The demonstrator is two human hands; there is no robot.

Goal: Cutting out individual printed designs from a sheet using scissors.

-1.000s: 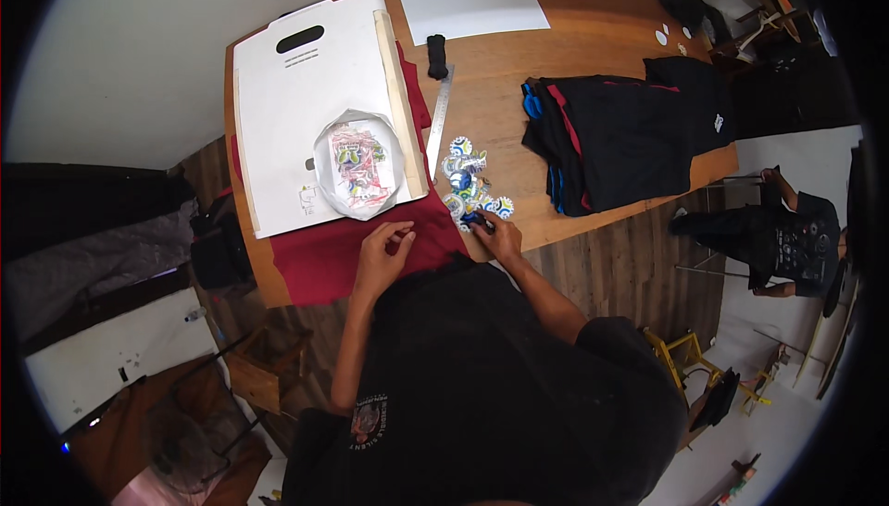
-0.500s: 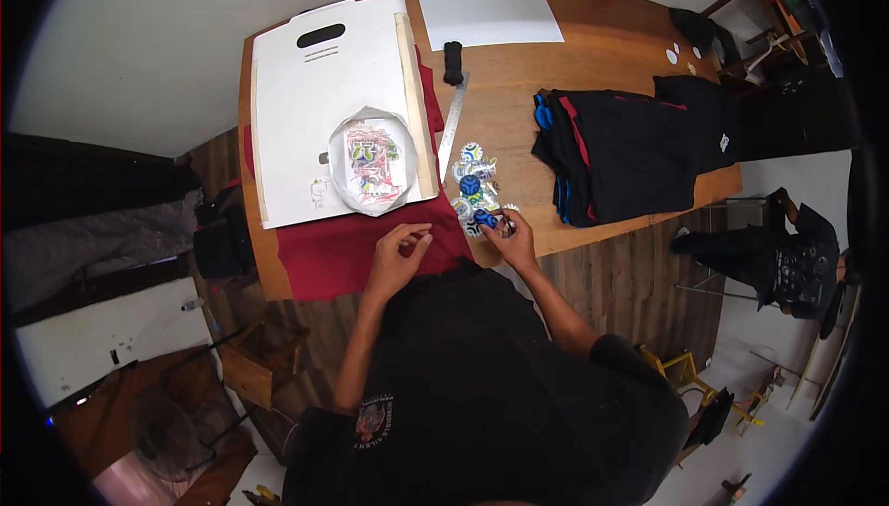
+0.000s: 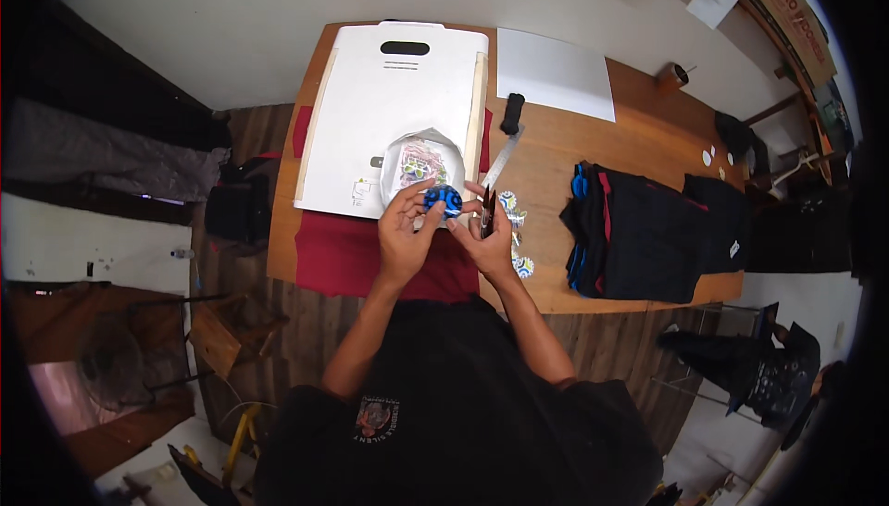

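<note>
Between both hands, over the near edge of a white plastic-lined container (image 3: 390, 156), is a round blue and black patch (image 3: 446, 199). My left hand (image 3: 404, 239) pinches its left side with thumb and fingers. My right hand (image 3: 488, 245) has fingertips at the patch's right edge and also grips small dark thread snips (image 3: 488, 213), points up. Pink and white printed scraps (image 3: 421, 165) fill the container, which rests on a white board (image 3: 361, 99). Beside my right hand lie several round patches (image 3: 523, 267), partly hidden by it.
Dark red fabric (image 3: 338, 251) lies under the board. A metal ruler (image 3: 500, 162), a black bundle (image 3: 512, 112) and a white sheet (image 3: 556, 71) are farther back on the wooden table (image 3: 639, 140). Folded dark garments (image 3: 648, 233) are stacked right. Another person (image 3: 773, 372) is at the far right.
My right hand has brought the blue patch up and left from the pile. My left hand has moved in and taken hold of it. The whole view has shifted as the head turned.
</note>
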